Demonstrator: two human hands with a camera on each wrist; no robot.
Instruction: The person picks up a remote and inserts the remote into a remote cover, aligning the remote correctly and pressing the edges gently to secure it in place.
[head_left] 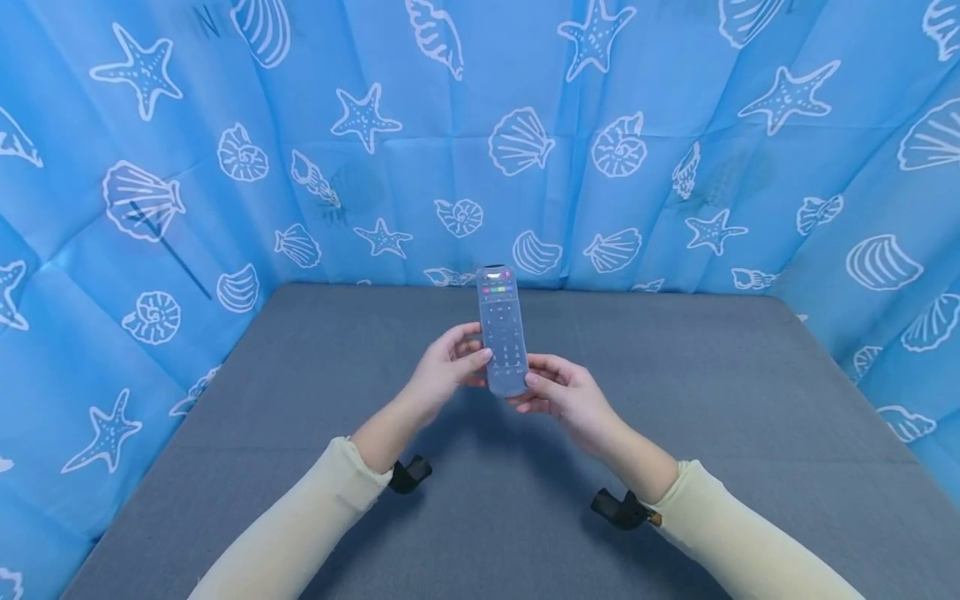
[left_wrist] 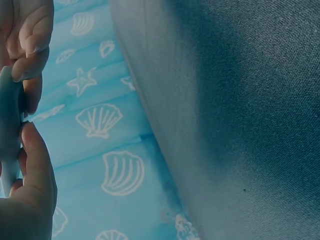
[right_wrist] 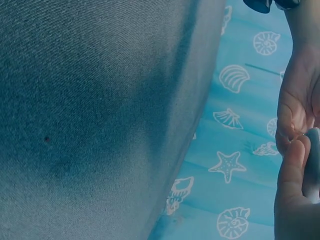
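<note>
A remote control in a translucent, bluish cover is held up over the table, its button side facing the head camera and its top end tilted slightly left. The left hand grips its left edge, thumb on the front and fingers behind. Lower down, the right hand pinches the bottom right corner between thumb and fingers. In the left wrist view the remote control shows edge-on at the left border, partly cut off. The right wrist view catches only a sliver of the remote control at its right border.
A grey cloth-covered table spreads beneath both arms. Behind it and along both sides hangs a blue curtain printed with white shells and starfish. Black wrist mounts are strapped at the cuffs of the pale sleeves.
</note>
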